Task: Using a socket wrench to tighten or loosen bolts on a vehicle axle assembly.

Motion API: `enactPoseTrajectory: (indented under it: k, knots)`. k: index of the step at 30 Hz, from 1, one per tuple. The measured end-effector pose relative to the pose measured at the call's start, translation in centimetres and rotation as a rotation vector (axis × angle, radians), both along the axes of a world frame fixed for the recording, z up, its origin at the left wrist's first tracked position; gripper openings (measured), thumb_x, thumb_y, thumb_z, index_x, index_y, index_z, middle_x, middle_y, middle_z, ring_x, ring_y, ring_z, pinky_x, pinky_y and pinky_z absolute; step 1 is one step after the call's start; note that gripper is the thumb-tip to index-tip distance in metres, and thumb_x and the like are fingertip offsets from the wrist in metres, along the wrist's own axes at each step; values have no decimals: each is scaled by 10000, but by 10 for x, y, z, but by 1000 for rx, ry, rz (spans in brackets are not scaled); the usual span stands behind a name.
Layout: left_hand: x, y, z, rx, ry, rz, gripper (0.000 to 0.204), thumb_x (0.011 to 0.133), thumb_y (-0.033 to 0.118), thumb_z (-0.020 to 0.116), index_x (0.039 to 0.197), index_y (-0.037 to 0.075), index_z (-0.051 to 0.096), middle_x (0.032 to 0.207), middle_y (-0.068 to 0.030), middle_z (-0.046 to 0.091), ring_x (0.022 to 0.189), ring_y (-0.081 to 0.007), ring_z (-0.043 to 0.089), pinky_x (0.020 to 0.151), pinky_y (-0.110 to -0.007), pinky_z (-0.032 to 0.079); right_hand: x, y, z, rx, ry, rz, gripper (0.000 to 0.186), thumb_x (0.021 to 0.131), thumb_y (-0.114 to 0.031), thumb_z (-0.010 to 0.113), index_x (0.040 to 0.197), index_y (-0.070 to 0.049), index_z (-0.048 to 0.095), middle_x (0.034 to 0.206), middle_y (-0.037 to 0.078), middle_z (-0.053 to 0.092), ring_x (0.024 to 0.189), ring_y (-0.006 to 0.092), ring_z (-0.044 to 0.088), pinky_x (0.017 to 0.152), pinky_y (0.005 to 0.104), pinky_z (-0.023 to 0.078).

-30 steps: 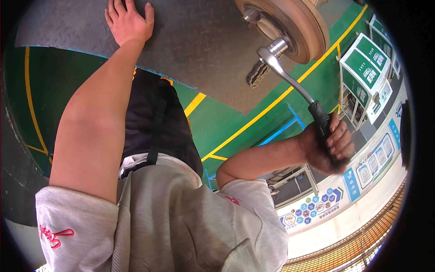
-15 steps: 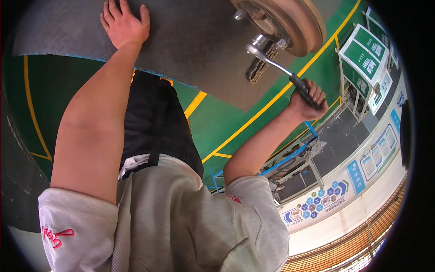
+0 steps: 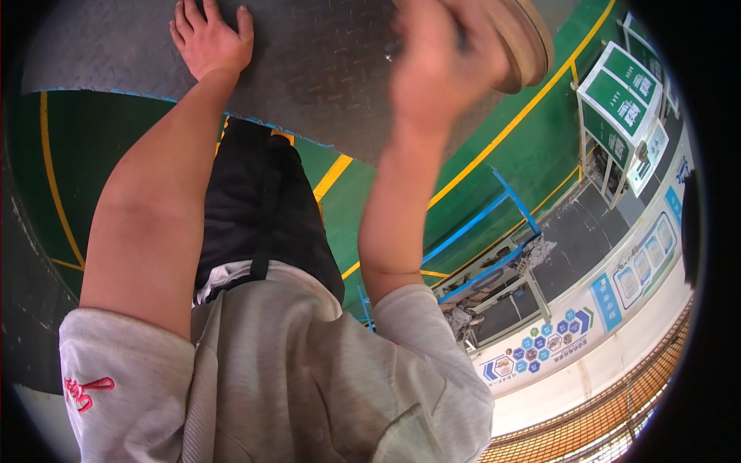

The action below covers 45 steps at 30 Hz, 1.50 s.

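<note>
My left hand lies flat on a dark, patterned metal plate, fingers spread and holding nothing. Up at the top centre, my right hand is smeared by motion in front of a round, rusty brown wheel-like part with a thick rim. A dark bit of the ratchet wrench's handle shows between its blurred fingers, which look closed around it. The wrench's head and socket are hidden by the hand, as is the middle of the round part. A small shiny piece shows left of the hand.
Green floor with yellow lines runs below and right of the plate. Blue rails and a metal frame stand at the right. Beyond are a green-and-white sign stand and a white wall with printed panels.
My right hand has swung up and left, carrying the ratchet wrench's handle from the lower right to in front of the round part. My left hand has stayed on the plate.
</note>
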State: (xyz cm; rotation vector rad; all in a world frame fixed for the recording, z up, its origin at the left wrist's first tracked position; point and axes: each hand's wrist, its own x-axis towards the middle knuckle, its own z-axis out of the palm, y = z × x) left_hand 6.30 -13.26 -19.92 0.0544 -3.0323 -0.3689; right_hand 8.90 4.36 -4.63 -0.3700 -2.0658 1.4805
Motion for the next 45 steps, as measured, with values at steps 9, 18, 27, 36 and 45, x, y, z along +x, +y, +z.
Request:
enactPoseTrajectory:
  k: [9,18,27,36,45]
  knots:
    - [0,-4,1,-40,-12,19,667,842,352,536,1385,6,360,1430,-226,336,1349,-381,268,1136,-477,177,99,123,-6,-923,298,173,250,812,-176,558,614,-97,428,581,55,480,670,221,520,846,439,420]
    - [-1,-4,4,-23,-56,1,680,842,363,529,1395,13,346,1447,-200,322,1360,-365,253,1142,-471,167,159,135,-34,-1132,287,-632,311,797,-297,544,541,-161,433,586,-2,553,689,210,583,924,462,416]
    - [-3,-4,-10,10,98,-36,644,847,424,501,1370,62,399,1408,-183,382,1330,-349,313,1121,-468,209,73,90,118,-321,272,206,236,784,-269,604,767,-47,528,668,51,551,763,294,613,965,502,414]
    - [-4,0,-2,98,74,-21,686,847,488,464,1402,95,371,1452,-156,330,1379,-304,241,1143,-466,146,-57,-55,59,424,53,322,164,742,-116,637,680,-30,511,533,116,504,498,302,543,474,370,439]
    - [0,-15,-25,-80,61,-56,636,861,450,505,1374,92,394,1451,-139,325,1373,-301,239,1132,-446,190,35,68,116,-136,199,601,168,825,-213,523,730,-76,508,612,37,453,553,172,458,704,406,423]
